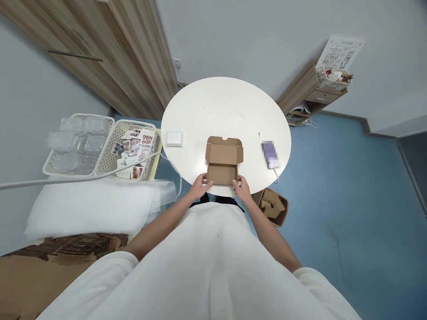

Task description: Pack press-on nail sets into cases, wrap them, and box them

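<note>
A small brown cardboard box (224, 153) sits near the front edge of the round white table (233, 100). Its lid stands raised at the back, and the inside looks bare. My left hand (200, 186) grips the box's left front corner, thumb on the rim and fingers along the side. At the opposite front corner, my right hand (242, 188) holds the box in much the same way. A flat white packet (174, 139) lies on the table to the left. Off to the right is a purple phone-like item (270, 153), blurred out, with a cable at its near end.
Left of the table, one white basket (110, 163) holds printed cards and another (50, 166) clear plastic boxes. White sheets (90, 206) and flattened cardboard (43, 280) lie nearer me. A white cable (83, 179) crosses there. A carton (282, 218) of cardboard pieces stands at right below the table.
</note>
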### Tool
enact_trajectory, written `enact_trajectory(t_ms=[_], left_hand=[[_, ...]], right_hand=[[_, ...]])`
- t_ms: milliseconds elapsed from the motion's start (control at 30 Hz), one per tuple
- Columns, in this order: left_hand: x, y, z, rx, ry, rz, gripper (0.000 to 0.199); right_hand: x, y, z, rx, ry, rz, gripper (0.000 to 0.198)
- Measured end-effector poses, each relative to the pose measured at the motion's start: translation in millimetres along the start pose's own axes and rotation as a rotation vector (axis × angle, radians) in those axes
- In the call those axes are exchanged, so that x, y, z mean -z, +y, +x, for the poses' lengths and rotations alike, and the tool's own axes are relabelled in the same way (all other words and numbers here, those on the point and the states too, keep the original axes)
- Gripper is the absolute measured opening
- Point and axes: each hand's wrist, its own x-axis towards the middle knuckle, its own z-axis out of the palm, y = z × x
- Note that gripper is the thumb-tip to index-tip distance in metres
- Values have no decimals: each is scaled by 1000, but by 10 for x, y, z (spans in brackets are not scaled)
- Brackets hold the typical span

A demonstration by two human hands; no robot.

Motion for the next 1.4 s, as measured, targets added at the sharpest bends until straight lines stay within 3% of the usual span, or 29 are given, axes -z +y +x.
enact_trajectory(t_ms=[333, 600, 767, 1000, 1133, 1267, 1333, 1400], left_hand=[[-286, 385, 432, -2, 44, -174, 58], [-396, 604, 728, -32, 47, -192, 59], [-409, 642, 749, -39, 49, -99, 60], [-456, 620, 715, 34, 109, -130, 64], [-427, 563, 683, 58, 114, -156, 64], [-268, 496, 616, 80, 164, -138, 56], [-111, 449, 584, 79, 259, -96, 50], [105, 382, 565, 83, 406, -26, 44]], right_hand=[[211, 49, 457, -34, -61, 444, 59], [359, 111, 751, -22, -86, 562, 67], [367, 182, 798, 17, -77, 487, 69], [353, 219, 751, 45, -82, 427, 72], [354, 221, 682, 61, -6, 363, 69], [332, 165, 568, 155, 184, 194, 73], [263, 63, 513, 246, 236, 105, 75], [126, -113, 480, 330, 198, 36, 71]])
